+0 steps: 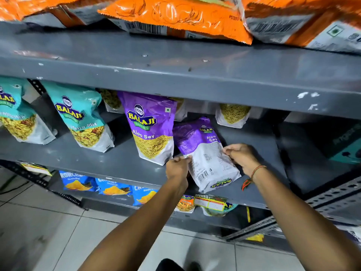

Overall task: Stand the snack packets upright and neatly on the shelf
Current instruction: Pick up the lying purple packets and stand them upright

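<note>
A purple and white Aloo Sev packet (207, 155) lies tilted on the grey middle shelf (117, 163), back side up, its bottom end over the front edge. My left hand (178, 169) pinches its left edge and my right hand (242, 156) pinches its right edge. Just left of it a second purple Aloo Sev packet (151, 126) stands upright, facing front. Further left stand a teal Mitha Mix packet (82, 118) and another teal packet (15, 114). Behind, more sev packets (232, 115) stand against the back.
Orange chip bags (175, 18) lie on the shelf above, overhanging its edge. Blue snack packets (113, 187) sit on the shelf below. A dark teal box (345, 145) occupies the right end of the middle shelf. Price labels (210, 203) hang on the shelf front.
</note>
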A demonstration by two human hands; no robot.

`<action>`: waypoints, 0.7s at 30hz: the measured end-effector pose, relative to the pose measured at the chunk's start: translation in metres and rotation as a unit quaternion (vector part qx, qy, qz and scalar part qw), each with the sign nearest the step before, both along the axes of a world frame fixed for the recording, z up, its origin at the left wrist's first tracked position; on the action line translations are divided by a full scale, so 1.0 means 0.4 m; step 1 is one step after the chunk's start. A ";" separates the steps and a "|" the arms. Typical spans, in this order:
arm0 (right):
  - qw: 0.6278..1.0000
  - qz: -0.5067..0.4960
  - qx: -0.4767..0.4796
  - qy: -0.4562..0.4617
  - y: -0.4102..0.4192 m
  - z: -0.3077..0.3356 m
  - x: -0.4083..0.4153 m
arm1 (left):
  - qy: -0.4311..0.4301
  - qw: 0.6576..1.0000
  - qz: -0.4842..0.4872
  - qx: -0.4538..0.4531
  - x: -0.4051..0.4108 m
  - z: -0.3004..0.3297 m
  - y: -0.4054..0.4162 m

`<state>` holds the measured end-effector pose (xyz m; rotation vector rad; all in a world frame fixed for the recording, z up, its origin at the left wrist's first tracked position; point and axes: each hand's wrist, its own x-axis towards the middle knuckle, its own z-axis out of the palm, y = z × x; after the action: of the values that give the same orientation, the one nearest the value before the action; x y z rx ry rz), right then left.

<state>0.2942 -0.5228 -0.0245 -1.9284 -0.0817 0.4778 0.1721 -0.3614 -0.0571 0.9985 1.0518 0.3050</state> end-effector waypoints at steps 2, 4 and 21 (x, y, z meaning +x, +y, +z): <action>0.999 -0.007 0.023 -0.023 -0.017 0.004 -0.006 | -0.021 1.000 -0.009 0.014 -0.001 0.029 -0.019; 0.996 -0.032 0.040 -0.077 -0.050 0.017 -0.010 | -0.062 0.997 -0.020 0.041 0.014 0.046 -0.039; 0.952 -0.106 0.054 -0.281 -0.197 -0.034 -0.043 | -0.213 0.933 -0.192 0.218 0.146 0.089 -0.067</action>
<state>0.2772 -0.6017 -0.0380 -1.8857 -0.2588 -0.2251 0.2306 -0.3883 -0.0213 1.4324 0.3805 0.4194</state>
